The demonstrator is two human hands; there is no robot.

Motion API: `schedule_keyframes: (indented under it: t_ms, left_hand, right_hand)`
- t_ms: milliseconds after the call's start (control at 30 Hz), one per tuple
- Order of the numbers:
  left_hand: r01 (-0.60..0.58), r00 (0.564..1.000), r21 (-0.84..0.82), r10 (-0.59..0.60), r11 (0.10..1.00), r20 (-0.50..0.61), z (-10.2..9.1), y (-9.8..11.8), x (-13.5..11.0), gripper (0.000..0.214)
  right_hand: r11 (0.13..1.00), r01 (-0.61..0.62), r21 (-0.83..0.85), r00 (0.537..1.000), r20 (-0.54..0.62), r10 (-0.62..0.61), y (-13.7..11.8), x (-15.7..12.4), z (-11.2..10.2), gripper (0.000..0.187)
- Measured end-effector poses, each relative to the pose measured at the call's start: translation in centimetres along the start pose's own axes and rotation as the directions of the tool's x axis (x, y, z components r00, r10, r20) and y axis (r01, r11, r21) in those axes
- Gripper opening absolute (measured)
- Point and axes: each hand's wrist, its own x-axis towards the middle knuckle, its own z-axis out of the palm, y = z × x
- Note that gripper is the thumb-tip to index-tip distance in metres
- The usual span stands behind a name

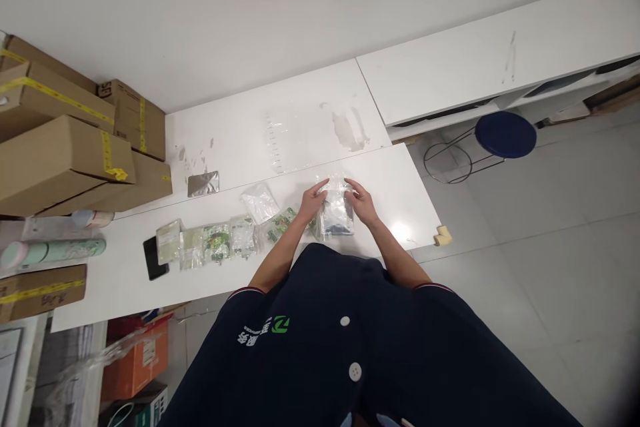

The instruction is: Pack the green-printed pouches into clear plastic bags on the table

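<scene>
In front of my body, a clear plastic bag with something silvery inside lies on the white table. My left hand grips its upper left edge, with the fingers bent over the plastic. On the opposite side, my right hand pinches the upper right edge. Left of the bag sit several clear packets with green printing, one of them a green-patterned packet. A white plastic packet rests just behind that row.
Cardboard boxes are stacked at the left, near a green bottle. A black phone and a silver pouch lie on the table. A blue stool stands at the right. Yellow foam covers the table corner.
</scene>
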Motion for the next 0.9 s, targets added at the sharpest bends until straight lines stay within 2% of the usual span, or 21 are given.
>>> schedule_keyframes:
  t_ms: [67,167,233,333,433,500,533,600,667,700,767,833,900]
  left_hand:
    - [-0.024,0.999,0.032,0.022,0.999,0.043,-0.3,-0.1,-0.2,0.054]
    - [-0.040,0.997,0.123,0.032,0.992,0.072,-0.6,0.1,-0.5,0.062]
    - [-0.018,0.998,0.210,0.004,0.978,0.064,-0.7,0.4,-0.8,0.060]
    - [0.032,0.998,0.362,-0.047,0.932,0.033,-0.6,1.0,-1.5,0.034]
    - [0.055,0.997,0.481,-0.074,0.875,0.020,-0.6,1.5,-2.3,0.016]
    - [0.020,0.999,0.492,-0.039,0.870,0.028,-0.7,1.4,-2.8,0.011]
    - [-0.001,0.999,0.474,-0.022,0.881,0.043,-0.8,1.3,-3.2,0.011]
    - [-0.021,0.997,0.405,-0.011,0.914,0.076,-1.0,0.7,-3.8,0.012]
    - [0.006,0.997,0.323,-0.030,0.946,0.070,-1.1,-0.2,-4.2,0.015]
    - [0.024,0.998,0.285,-0.038,0.958,0.042,-1.2,-0.6,-4.3,0.017]
    - [0.057,0.997,0.208,-0.044,0.977,-0.065,-1.5,-1.3,-4.2,0.018]
    - [0.093,0.982,0.133,-0.069,0.987,-0.175,-1.9,-1.8,-3.7,0.018]
    - [0.138,0.959,0.045,-0.123,0.989,-0.255,-2.5,-2.1,-3.1,0.017]
  right_hand:
    - [0.999,-0.026,-0.024,0.999,0.047,0.027,-0.2,0.2,-0.2,0.057]
    - [0.997,-0.057,-0.060,0.995,0.074,0.061,-0.4,0.6,-0.4,0.063]
    - [0.987,-0.061,-0.147,0.991,0.105,0.077,-0.8,0.7,-0.6,0.055]
    - [0.921,-0.022,-0.389,0.981,0.169,0.095,-1.5,0.5,-0.9,0.029]
    - [0.869,0.101,-0.485,0.982,0.189,-0.008,-1.9,0.0,-1.1,0.024]
    - [0.903,0.130,-0.410,0.975,0.218,-0.041,-1.8,-0.5,-1.1,0.026]
    - [0.932,0.098,-0.349,0.973,0.229,-0.017,-1.5,-0.8,-1.0,0.028]
    - [0.980,-0.039,-0.194,0.978,0.194,0.077,-0.9,-1.4,-0.7,0.034]
    - [0.986,-0.168,-0.010,0.976,0.137,0.168,-0.3,-2.1,-0.1,0.042]
    - [0.975,-0.208,0.073,0.970,0.144,0.196,0.0,-2.3,0.3,0.044]
    - [0.947,-0.273,0.169,0.944,0.236,0.230,0.2,-2.5,1.1,0.046]
    - [0.938,-0.303,0.168,0.918,0.315,0.240,0.0,-1.8,2.0,0.047]
    - [0.959,-0.271,0.079,0.921,0.313,0.234,-0.7,0.1,2.9,0.045]
